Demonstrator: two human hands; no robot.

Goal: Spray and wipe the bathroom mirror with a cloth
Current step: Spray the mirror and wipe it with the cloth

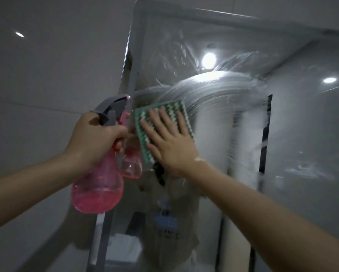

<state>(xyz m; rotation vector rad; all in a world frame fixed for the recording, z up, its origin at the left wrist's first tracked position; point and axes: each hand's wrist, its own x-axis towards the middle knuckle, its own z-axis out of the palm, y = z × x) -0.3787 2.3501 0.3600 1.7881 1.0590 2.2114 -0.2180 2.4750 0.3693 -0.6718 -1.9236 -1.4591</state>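
The bathroom mirror [243, 61] fills the right and centre of the view, with curved wet smears arcing across its middle. A green and white cloth [164, 108] lies flat against the glass near the mirror's left edge. My right hand [170, 142] presses it there with straight, spread fingers. My left hand [94, 140] grips the neck of a pink spray bottle [98, 191] with a grey trigger head, held just left of the cloth and close to the glass. The bottle's reflection shows beside it.
A grey tiled wall [47, 75] stands to the left of the mirror's edge. The mirror reflects ceiling lights [208, 59], a person's shirt and a dark doorway. A white box-like object [123, 248] shows low in the reflection.
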